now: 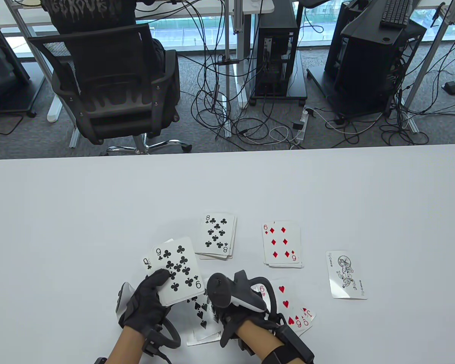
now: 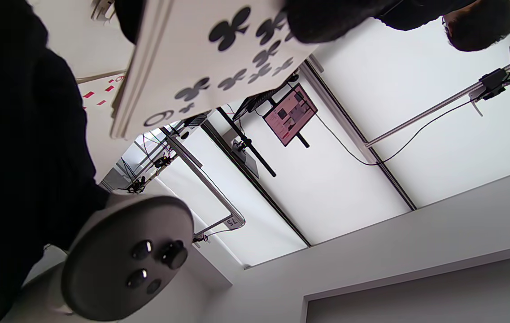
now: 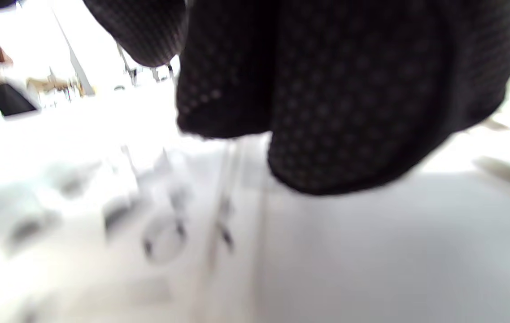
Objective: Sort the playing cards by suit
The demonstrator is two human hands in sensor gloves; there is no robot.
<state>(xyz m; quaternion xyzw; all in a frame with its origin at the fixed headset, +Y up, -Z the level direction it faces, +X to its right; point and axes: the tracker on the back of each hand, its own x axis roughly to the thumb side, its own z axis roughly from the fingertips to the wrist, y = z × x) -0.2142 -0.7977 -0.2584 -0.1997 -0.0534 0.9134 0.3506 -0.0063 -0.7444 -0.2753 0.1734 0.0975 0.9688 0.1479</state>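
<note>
Left hand (image 1: 148, 299) grips the remaining deck (image 1: 180, 271) face up, thumb curled across the top card, a nine of clubs; a queen's corner peeks out from beneath at the left. Held fanned and raised off the table (image 1: 79, 212), likely so the next card can be read and peeled off. The left wrist view confirms it: the stack's edge and the club pips show near the top of the frame.

Just right of that, low in the table view, the spades pile (image 1: 201, 316) lies near the table's front edge, partly hidden by both hands. Above it sits the clubs pile (image 1: 216, 237), eight on top, roughly squared; the nine in hand probably belongs there.

Right hand (image 1: 235, 299) hangs low over the table between the spades and the hearts pile (image 1: 292, 307). Its tracker covers the fingers from above, and the right wrist view is a blur of glove fabric close to the surface, so I cannot tell whether the fingers are curled or pinching a card.

Hearts pile is loosely spread, a six on top. Diamonds pile (image 1: 282, 244) sits above it, six showing. Furthest right, a joker (image 1: 345, 275) lies alone, well apart, presumably set aside as suitless.
</note>
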